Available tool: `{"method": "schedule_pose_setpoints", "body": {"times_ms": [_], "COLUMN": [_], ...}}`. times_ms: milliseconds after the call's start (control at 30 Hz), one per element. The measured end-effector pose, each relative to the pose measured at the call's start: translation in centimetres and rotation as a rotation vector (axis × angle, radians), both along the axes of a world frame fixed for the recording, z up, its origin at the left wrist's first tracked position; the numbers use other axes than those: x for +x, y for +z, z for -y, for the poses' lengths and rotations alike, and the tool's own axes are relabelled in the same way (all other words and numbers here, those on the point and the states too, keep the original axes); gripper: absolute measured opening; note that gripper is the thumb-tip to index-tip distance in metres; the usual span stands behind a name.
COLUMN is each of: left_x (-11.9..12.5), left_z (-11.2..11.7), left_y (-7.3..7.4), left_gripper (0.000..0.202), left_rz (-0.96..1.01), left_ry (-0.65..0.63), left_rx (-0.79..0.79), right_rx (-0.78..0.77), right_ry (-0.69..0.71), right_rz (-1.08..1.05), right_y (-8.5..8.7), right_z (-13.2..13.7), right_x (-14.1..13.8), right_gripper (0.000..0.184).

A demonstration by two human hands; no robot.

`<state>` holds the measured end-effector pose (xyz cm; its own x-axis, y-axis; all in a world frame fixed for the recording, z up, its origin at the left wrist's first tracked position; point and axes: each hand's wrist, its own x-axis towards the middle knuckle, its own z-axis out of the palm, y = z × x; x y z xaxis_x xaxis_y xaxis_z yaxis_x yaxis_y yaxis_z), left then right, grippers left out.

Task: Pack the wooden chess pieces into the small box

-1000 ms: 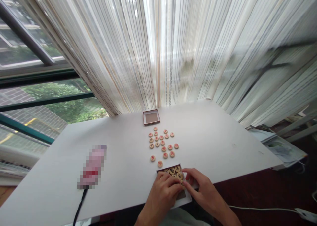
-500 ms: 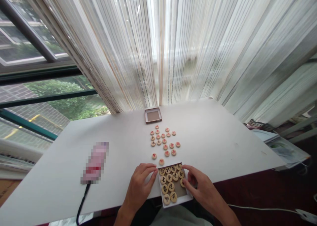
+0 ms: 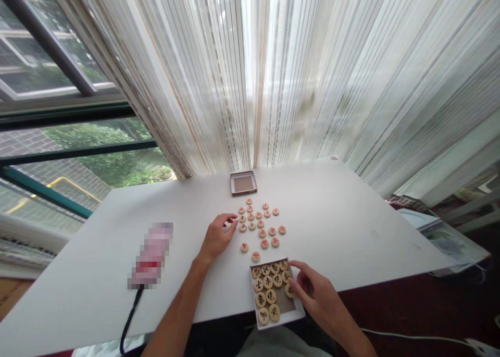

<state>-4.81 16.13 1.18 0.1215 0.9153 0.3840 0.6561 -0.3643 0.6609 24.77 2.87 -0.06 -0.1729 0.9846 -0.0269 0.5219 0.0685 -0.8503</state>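
The left hand [image 3: 217, 237], fingers loosely curled (holding nothing), reaches the loose red-marked pieces [image 3: 259, 225] mid-tabletop. The right hand [image 3: 314, 293], fingers spread, touches the white box [image 3: 278, 318] of black-marked pieces at the near edge.

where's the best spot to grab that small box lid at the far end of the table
Probably by its two opposite outer walls, coming straight down from above. The box lid lies flat and open side up on the table, with a thin raised rim around a shallow recess, so fingers can pinch across it. Its sides are free: the nearest wooden pieces lie just short of it, and the left hand is nearer.
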Motion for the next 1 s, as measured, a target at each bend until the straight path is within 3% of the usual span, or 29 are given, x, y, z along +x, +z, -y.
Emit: {"method": "schedule_pose_setpoints", "body": {"times_ms": [300, 600, 800, 1000], "left_x": [0.5, 0.5, 0.6, 2.2], "left_z": [0.6, 0.3, 1.5, 6.9], "left_y": [-1.8, -2.4, -0.6, 2.0], "left_gripper": [0.016, 0.017, 0.02, 0.024], "left_rz": [0.015, 0.043, 0.12, 0.395], "left_ry": [-0.108, -0.077, -0.036, -0.106], "left_rx": [-0.029, -0.064, -0.088, -0.157], "right_rx": [-0.042, -0.075, -0.078, -0.05], "right_ry": [-0.015, -0.036, -0.04, -0.083], "right_rz": [-0.07, -0.071, -0.084, -0.099], "right_y": [0.0, -0.2, 0.0, 0.8], "right_z": [-0.2, -0.6, -0.5, -0.1], "right_x": [0.6, 0.6, 0.7, 0.4], "right_gripper": [0.033, 0.037, 0.038, 0.03]}}
